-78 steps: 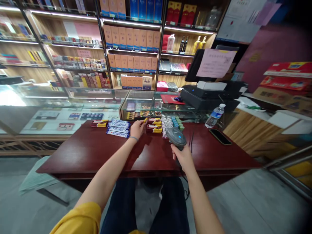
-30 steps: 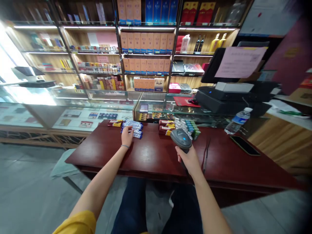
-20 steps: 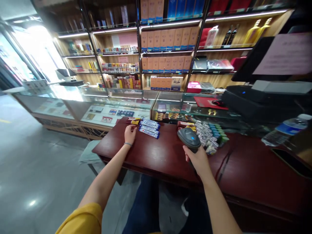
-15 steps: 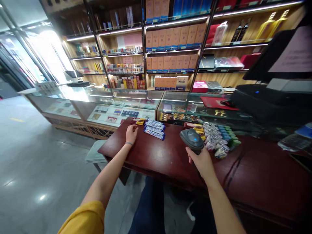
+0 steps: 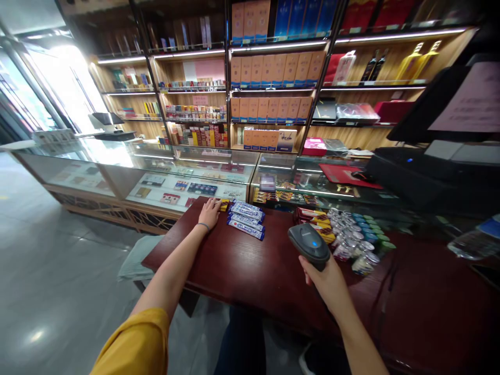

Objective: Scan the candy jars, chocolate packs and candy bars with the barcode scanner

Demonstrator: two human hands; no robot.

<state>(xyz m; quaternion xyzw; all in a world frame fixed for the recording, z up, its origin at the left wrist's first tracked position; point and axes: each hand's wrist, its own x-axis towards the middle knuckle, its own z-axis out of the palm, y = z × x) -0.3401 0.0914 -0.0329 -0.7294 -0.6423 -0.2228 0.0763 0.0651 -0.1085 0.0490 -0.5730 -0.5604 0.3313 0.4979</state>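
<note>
My right hand point(image 5: 326, 281) is wrapped round the handle of a dark barcode scanner point(image 5: 308, 244) with a blue light, held over the table. At the table's far left, my left hand point(image 5: 210, 213) lies with fingers stretched over a yellow and brown snack packet point(image 5: 224, 205), mostly covered by the hand. Just right of it rests a pile of blue-and-white wrapped bars point(image 5: 246, 219). Beyond the scanner are brown and yellow snack packets point(image 5: 311, 214), next to several rows of small clear jars point(image 5: 346, 237) and green-capped containers point(image 5: 377, 229).
The dark red wooden table point(image 5: 234, 265) stands against a glass display counter point(image 5: 195, 161). A monitor point(image 5: 441, 99) and dark till equipment point(image 5: 410, 172) are at the right, near a clear plastic bottle point(image 5: 472, 242). A pale stool point(image 5: 138, 258) stands at the left.
My left hand has reached farther out, its fingers uncurling over the yellow and brown packet. The scanner stays in my right hand over the table. The view has tilted slightly up.
</note>
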